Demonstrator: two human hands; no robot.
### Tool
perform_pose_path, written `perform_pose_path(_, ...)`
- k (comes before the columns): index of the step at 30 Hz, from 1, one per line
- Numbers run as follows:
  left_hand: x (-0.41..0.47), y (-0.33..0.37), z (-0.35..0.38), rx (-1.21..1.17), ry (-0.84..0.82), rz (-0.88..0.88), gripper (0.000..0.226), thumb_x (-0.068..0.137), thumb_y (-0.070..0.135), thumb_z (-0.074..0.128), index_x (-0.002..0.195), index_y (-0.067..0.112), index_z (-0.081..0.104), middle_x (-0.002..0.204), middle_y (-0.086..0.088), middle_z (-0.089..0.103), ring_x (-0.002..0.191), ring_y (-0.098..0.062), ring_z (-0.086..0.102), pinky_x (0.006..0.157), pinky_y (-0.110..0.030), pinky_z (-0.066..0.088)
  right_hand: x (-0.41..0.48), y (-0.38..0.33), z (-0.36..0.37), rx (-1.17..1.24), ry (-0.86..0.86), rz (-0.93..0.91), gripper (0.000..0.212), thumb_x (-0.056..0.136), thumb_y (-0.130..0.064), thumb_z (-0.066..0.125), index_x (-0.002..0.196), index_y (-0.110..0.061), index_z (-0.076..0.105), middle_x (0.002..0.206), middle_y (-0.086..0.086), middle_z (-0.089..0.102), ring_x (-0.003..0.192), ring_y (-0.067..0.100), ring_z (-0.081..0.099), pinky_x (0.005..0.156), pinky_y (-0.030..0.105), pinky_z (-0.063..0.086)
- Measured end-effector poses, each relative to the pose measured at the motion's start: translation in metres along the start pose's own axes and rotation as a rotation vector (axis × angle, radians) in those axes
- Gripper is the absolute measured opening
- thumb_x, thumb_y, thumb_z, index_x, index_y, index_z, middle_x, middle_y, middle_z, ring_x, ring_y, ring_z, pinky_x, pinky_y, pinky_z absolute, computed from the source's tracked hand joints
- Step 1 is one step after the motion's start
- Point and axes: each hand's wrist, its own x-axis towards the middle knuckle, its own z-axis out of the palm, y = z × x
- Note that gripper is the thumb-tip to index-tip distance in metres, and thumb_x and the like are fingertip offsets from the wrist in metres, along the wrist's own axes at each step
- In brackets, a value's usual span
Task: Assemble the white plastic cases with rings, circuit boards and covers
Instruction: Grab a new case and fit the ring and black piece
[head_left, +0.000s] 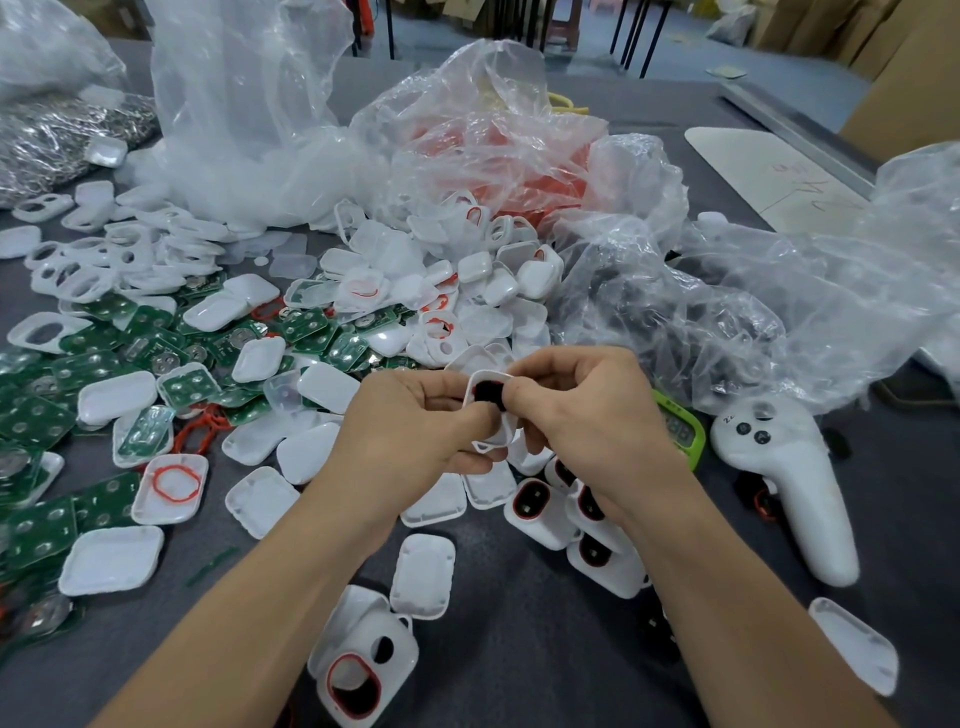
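My left hand (410, 421) and my right hand (587, 410) meet above the grey table and together grip one white plastic case (491, 410) with a dark opening; both thumbs press on it. Green circuit boards (130, 353) lie in a heap at the left. White covers (111, 558) and open case halves are scattered all around. One cover holds a red ring (175, 483). Below my right hand stand several cases with red rings and dark insides (535, 501). Another ringed case (363, 670) lies between my forearms.
Crumpled clear plastic bags (727, 291) cover the back and right of the table; one holds red rings (519, 171). A white handheld controller (789, 483) and a green timer (680, 431) lie at the right. A bag of metal parts (57, 145) sits at the far left.
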Motion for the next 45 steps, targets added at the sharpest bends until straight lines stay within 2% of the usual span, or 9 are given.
perform_pose_path(12,0.000,0.000,0.000,-0.085,-0.061,-0.043,0.017,0.095,0.009,0.068,0.094,0.017,0.083,0.086,-0.011,0.079,0.074,-0.027,0.078,0.061,-0.026,0.060,0.001,0.000,-0.001,-0.020,0.040,0.017,0.016,0.071,-0.040,0.080,0.075,-0.025,0.079,0.060,-0.001,0.071,0.048,0.011,0.059,0.053,0.028,0.047)
perform_pose_path(17,0.004,0.000,-0.002,-0.163,-0.070,-0.102,0.028,0.099,0.015,0.056,0.088,0.003,0.079,0.086,-0.021,0.077,0.077,-0.032,0.078,0.060,-0.030,0.061,0.002,0.000,-0.007,0.003,0.007,0.015,0.017,0.074,-0.041,0.085,0.078,-0.026,0.079,0.061,0.000,0.071,0.047,0.011,0.059,0.052,0.025,0.047)
perform_pose_path(24,0.006,-0.001,-0.011,-0.319,-0.270,-0.168,0.039,0.103,0.029,0.048,0.102,0.006,0.080,0.106,-0.023,0.076,0.085,-0.031,0.077,0.062,-0.034,0.063,0.002,-0.002,-0.009,0.057,-0.027,-0.046,0.021,0.068,-0.042,0.082,0.078,-0.024,0.080,0.061,-0.001,0.069,0.052,0.012,0.056,0.053,0.030,0.047)
perform_pose_path(27,0.006,0.000,-0.016,-0.449,-0.448,-0.209,0.043,0.100,0.037,0.053,0.120,0.005,0.074,0.118,-0.024,0.072,0.096,-0.031,0.076,0.066,-0.036,0.064,0.002,-0.005,-0.013,0.142,-0.064,-0.058,0.017,0.069,-0.034,0.084,0.078,-0.020,0.081,0.066,-0.001,0.073,0.058,0.009,0.063,0.056,0.024,0.050)
perform_pose_path(31,0.007,-0.001,-0.017,-0.501,-0.543,-0.185,0.042,0.088,0.037,0.067,0.119,0.010,0.076,0.114,-0.019,0.075,0.101,-0.028,0.076,0.079,-0.036,0.062,0.000,-0.008,-0.017,0.223,-0.111,-0.083,0.009,0.075,-0.021,0.084,0.079,-0.014,0.081,0.059,-0.005,0.067,0.049,0.003,0.057,0.050,0.015,0.044)
perform_pose_path(36,0.008,-0.003,-0.018,-0.547,-0.554,-0.186,0.043,0.085,0.040,0.069,0.118,0.014,0.077,0.110,-0.017,0.075,0.097,-0.026,0.076,0.080,-0.035,0.062,-0.003,-0.010,-0.016,0.160,-0.092,-0.109,0.012,0.078,-0.029,0.087,0.081,-0.020,0.081,0.060,0.004,0.061,0.054,0.017,0.048,0.054,0.034,0.040)
perform_pose_path(39,0.009,-0.003,-0.017,-0.542,-0.547,-0.187,0.044,0.086,0.037,0.068,0.121,0.011,0.075,0.113,-0.018,0.074,0.098,-0.029,0.076,0.078,-0.034,0.062,-0.003,-0.010,-0.015,0.126,-0.076,-0.125,0.011,0.078,-0.030,0.087,0.081,-0.023,0.081,0.057,0.000,0.064,0.052,0.015,0.052,0.053,0.035,0.044)
perform_pose_path(42,0.009,-0.003,-0.016,-0.570,-0.552,-0.196,0.045,0.089,0.033,0.066,0.125,0.007,0.072,0.116,-0.019,0.073,0.100,-0.031,0.075,0.078,-0.034,0.062,-0.004,-0.011,-0.014,0.131,-0.041,-0.109,0.015,0.075,-0.032,0.087,0.084,-0.022,0.081,0.062,0.008,0.068,0.057,0.024,0.058,0.055,0.050,0.051)
perform_pose_path(45,0.010,-0.003,-0.016,-0.598,-0.564,-0.191,0.043,0.091,0.033,0.064,0.125,0.007,0.072,0.122,-0.019,0.071,0.103,-0.030,0.074,0.081,-0.033,0.061,-0.004,-0.012,-0.015,0.192,0.064,-0.121,0.003,0.083,-0.021,0.083,0.085,-0.021,0.081,0.059,-0.002,0.066,0.055,0.011,0.061,0.054,0.035,0.053)
